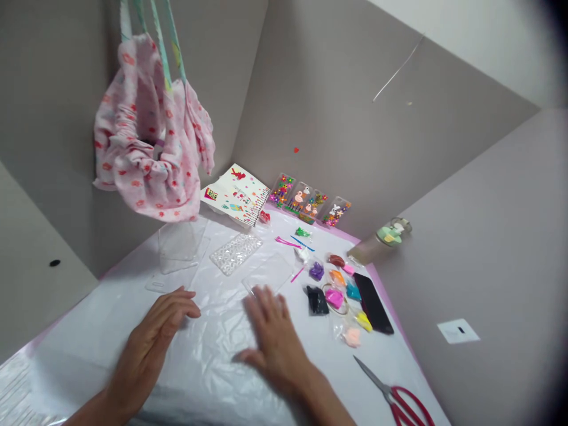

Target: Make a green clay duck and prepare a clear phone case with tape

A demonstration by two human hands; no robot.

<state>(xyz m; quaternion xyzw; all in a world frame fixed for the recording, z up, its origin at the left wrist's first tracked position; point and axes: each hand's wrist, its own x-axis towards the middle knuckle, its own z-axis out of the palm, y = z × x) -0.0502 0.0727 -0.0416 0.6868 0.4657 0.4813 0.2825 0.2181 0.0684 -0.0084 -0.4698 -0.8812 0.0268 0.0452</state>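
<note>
Your two hands come nearest the head view's lens. Your left hand (151, 346) is loosely curled above the desk (80, 343), with nothing visible in its grasp. Your right hand (277, 340), slightly blurred, is spread flat and released, its fingertips at the near edge of a clear case (271, 273); whether they press on it, you can't tell from here. That case lies in the middle of the desk, just right of a patterned clear piece (236, 253). More clear pieces (180, 251) lie beyond your left fingertips.

You seem to be at the arranging or smoothing step, with nothing picked up. Lifting the case would call for closing your right fingertips on its thin edge, with your left hand steadying it. Its transparency could make that edge hard to spot. Colourful packets (335, 298) sit to its right, and red-handled scissors (390, 391) near your right forearm.
</note>
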